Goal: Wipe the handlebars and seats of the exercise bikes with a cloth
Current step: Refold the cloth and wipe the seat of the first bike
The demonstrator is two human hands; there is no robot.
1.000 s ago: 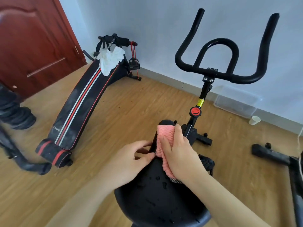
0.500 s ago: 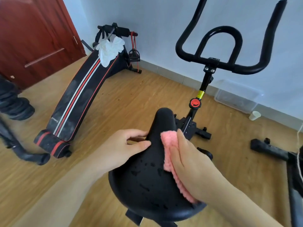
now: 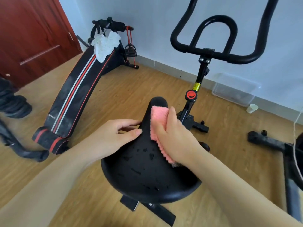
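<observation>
Fingers of the right hand [image 3: 174,136] lay flat, pressing the pink cloth [image 3: 158,122] onto the right side of the black seat [image 3: 144,171], near its nose. The left hand [image 3: 113,136] gripped the seat's left edge, thumb on top. Droplets dotted the seat. The handlebars [image 3: 213,53] stood beyond; a sit-up bench [image 3: 78,95] lay left.

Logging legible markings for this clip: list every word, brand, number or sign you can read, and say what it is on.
"XYwand", or close to it: small white lettering near the lower end of the sit-up bench; blurred, so the reading is uncertain.
Yellow sticker on the bike's handlebar post: print too small to read.
Red knob below it: a smiley-like face mark, no words.
Seat, pink cloth, handlebars: no text visible.
</observation>
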